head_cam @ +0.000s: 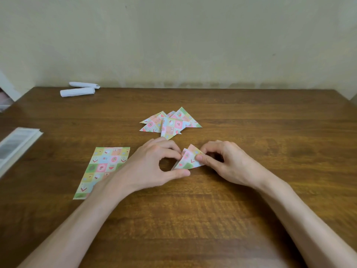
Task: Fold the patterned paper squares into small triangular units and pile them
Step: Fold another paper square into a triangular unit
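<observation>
Judged partway done: several triangular units (171, 122) piled at mid-desk (260, 128), flat patterned paper (104, 165) left to fold. Near the pile, a half-folded triangle (188, 160), pinched at its left edge by the left hand (152, 167) and at its right corner by the right hand (229, 163), fingers (202, 158) curled narrow.

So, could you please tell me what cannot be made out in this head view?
Head view, folded piece: its sides lie under the fingers of the left hand and right hand, so its folds are hidden.
Head view, flat patterned sheet: near corner covered by the left forearm.
Head view, pile of triangles: they overlap, so the count is unclear.
Head view, flat object at left: blurred and cut off by the frame edge.
</observation>
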A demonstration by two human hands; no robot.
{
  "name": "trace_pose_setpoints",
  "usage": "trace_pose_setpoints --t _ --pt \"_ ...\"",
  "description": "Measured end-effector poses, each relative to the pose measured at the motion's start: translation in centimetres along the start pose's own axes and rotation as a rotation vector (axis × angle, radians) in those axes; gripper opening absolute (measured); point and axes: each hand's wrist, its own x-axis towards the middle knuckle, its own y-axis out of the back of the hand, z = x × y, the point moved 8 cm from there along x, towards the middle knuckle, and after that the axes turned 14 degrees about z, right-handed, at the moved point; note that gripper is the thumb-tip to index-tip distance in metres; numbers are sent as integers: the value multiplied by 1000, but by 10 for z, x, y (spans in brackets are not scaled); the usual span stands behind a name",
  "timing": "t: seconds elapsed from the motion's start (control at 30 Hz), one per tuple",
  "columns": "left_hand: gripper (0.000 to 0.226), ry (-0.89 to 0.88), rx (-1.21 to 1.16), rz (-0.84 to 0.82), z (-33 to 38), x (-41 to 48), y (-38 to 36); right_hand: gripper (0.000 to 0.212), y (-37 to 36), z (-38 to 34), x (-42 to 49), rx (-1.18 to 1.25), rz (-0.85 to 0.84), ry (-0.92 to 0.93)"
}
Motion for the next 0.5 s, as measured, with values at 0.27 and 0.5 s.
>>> trace_pose_setpoints --t 0.27,0.5 --pt "38 179 18 -48 -17 -1 0 18 -4 -3 1 -9 112 -26" --pt "33 266 72 -63 -23 -2 0 23 -9 -2 -2 -120 146 -40"
